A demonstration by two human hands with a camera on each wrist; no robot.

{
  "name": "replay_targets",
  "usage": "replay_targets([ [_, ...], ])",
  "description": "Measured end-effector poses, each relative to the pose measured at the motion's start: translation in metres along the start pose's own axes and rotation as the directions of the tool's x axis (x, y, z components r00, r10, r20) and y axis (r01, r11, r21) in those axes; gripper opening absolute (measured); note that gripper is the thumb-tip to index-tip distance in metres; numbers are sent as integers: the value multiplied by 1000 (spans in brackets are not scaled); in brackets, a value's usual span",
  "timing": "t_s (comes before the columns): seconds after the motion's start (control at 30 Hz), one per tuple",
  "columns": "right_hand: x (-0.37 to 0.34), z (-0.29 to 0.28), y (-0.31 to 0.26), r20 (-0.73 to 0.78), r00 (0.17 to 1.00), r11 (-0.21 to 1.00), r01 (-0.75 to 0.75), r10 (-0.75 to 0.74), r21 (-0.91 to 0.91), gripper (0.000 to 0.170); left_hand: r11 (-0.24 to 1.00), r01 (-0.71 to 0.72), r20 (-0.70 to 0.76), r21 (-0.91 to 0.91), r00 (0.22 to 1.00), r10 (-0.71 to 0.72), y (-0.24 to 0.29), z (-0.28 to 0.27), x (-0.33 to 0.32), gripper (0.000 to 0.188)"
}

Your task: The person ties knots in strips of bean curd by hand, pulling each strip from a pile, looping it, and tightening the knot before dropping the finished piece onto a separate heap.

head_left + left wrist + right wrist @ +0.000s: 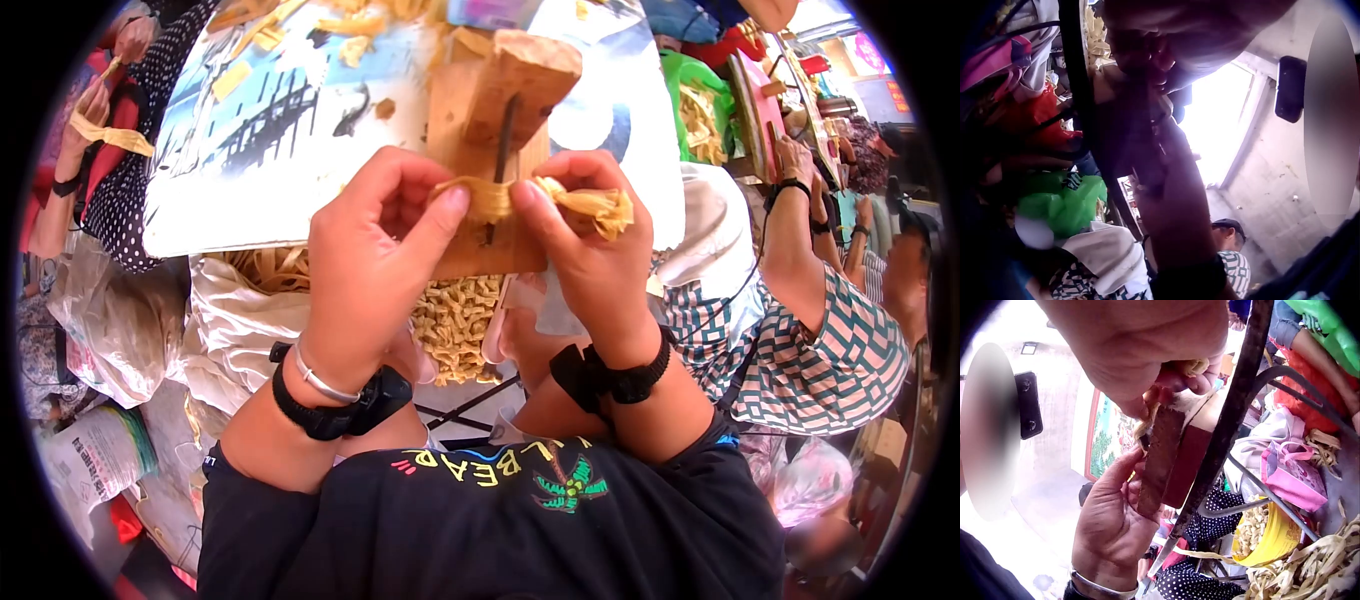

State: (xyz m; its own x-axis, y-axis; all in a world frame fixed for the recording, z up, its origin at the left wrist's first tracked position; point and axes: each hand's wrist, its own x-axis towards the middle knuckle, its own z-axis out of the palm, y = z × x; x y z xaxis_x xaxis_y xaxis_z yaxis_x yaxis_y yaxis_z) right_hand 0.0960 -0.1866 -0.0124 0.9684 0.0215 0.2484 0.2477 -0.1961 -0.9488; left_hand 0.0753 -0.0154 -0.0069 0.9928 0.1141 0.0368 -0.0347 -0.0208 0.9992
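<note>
Both hands meet at a small wooden stand (520, 75) with a dark metal rod (508, 130), at the near edge of the table. A flat, pale yellow strip (490, 200) is stretched across the rod's lower part. My left hand (375, 240) pinches one end between thumb and curled fingers. My right hand (590, 260) pinches the strip on the other side, where a bunched, frayed end (605, 210) sticks out past the fingers. In the right wrist view the left hand (1113, 519) is beside the wooden block (1163, 462); the left wrist view is dark around the fingers.
On the white table (200, 215) lie scattered yellow scraps. Below its edge, between my knees, is a heap of small knotted yellow pieces (455, 325). A green bag (688, 75) stands at the right. People sit close on both sides. A yellow bucket (1282, 531) holds pale pieces.
</note>
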Motion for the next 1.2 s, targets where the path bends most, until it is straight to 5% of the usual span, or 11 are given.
replay_targets([
  [0.23, 6, -3, 0, 126, 973, 912, 224, -191, -345, 17, 899, -96, 43, 427, 995, 86, 5, -2, 7, 10],
  [0.4, -7, -32, -27, -40, 998, 999, -54, 54, -2, 14, 966, -259, -351, 22, 902, 250, -1, -24, 8, 10],
  [0.5, -20, -56, -45, 270, 963, 1000, -2, 9, -26, 15, 899, -424, -374, 113, 820, 433, 23, -37, 23, 16],
  [0.57, -24, -66, -54, 472, 882, 986, 94, -17, -141, 24, 857, -432, -211, 281, 844, 494, 54, -44, 59, 45],
  [0.73, -41, -68, -56, 566, 824, 691, 409, 1, -596, 45, 884, -304, 91, 354, 953, 291, 79, -92, 49, 33],
  [0.8, -40, -73, -53, 554, 833, 736, 368, 11, -567, 45, 870, -3, 148, 493, 986, -81, 68, -108, 9, 27],
  [0.9, -38, -72, -52, 664, 747, 840, 348, 20, -417, 38, 825, 273, 339, 495, 814, -472, -1, -151, -30, 18],
  [0.97, -37, -66, -47, 753, 656, 884, 316, 59, -344, 36, 694, 374, 177, 615, 793, -583, -68, -166, -52, 16],
  [1.07, -37, -50, -33, 847, 519, 908, 292, 113, -300, 35, 599, -33, 285, 800, 899, -331, -184, -180, -61, 14],
  [1.1, -37, -44, -29, 863, 491, 905, 303, 120, -298, 34, 573, -51, 279, 818, 906, -317, -210, -178, -53, 17],
  [1.2, -38, -34, -20, 865, 478, 910, 276, 151, -311, 33, 254, -82, 24, 964, 974, 224, -291, -177, -16, 21],
])
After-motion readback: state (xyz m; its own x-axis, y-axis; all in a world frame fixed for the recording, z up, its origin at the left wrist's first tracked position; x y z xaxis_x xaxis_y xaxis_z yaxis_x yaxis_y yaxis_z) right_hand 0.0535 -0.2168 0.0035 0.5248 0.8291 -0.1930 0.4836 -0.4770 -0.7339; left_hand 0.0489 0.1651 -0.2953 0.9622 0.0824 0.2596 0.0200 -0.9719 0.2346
